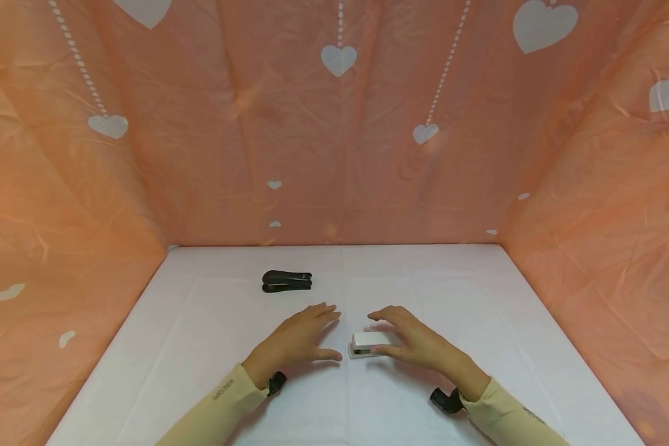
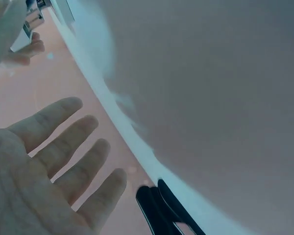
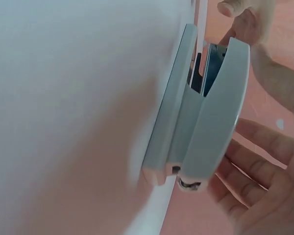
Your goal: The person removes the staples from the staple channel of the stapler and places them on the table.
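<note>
A white stapler [image 1: 370, 340] stands on the white table in front of me, its far end partly hidden by my right hand [image 1: 415, 339]. The thumb and fingers of that hand are spread on either side of the stapler, not closed round it. From the right wrist view, the stapler [image 3: 218, 122] shows its two arms apart at the front, with the palm and fingers beyond it. My left hand [image 1: 298, 341] hovers to its left, fingers extended and holding nothing. Farther back and left lies a black stapler [image 1: 287, 281], beyond the left fingertips.
Orange sheeting with pale hearts [image 1: 339, 61] walls the white tabletop [image 1: 446, 279] at the back and both sides. A small black camera [image 1: 277, 383] sits at the left wrist, and another black camera [image 1: 447, 401] at the right.
</note>
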`<state>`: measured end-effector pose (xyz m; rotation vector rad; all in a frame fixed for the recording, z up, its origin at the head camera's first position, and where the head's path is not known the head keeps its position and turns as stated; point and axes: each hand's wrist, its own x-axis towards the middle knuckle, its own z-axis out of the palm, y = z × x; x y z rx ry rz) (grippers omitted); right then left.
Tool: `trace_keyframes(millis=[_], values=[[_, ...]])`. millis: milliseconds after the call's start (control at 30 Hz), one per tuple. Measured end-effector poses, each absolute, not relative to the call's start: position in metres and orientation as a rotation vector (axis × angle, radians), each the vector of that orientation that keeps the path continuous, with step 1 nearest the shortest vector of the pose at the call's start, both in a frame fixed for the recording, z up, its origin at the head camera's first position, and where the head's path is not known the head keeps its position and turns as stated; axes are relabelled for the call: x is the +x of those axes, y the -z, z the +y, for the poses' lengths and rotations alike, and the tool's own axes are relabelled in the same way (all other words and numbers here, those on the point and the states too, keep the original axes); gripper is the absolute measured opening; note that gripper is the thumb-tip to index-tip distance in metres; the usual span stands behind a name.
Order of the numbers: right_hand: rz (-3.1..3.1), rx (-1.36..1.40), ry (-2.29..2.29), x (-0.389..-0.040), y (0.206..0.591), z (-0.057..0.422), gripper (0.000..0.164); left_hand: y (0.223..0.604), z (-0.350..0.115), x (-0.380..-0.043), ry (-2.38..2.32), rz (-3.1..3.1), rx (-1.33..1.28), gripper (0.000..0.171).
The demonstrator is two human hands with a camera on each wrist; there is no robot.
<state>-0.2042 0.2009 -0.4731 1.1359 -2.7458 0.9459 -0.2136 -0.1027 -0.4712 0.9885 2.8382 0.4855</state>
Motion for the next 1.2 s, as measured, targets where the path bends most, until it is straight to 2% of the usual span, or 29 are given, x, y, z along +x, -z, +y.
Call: trace_keyframes(millis=[167,433,867,1200], values=[[-2.655,1.202,-0.988,-0.207,0.479,0.198,0.055,0.47,-0.092,-0.213,-0.501,2.822,0.982,0.084],[-2.632,1.197,-1.054,-0.206,0.485,0.189,0.046,0.475,-0.08,-0.212,-0.591,2.835,0.967,0.063],[-2.656,1.221,-1.189,-0.206,0.488,0.185,0.033,0.482,-0.068,-0.211,-0.573,2.834,0.945,0.04],[-2.744,1.152,-1.12,-0.207,0.489,0.185,0.029,0.482,-0.062,-0.209,-0.465,2.866,0.95,0.035]])
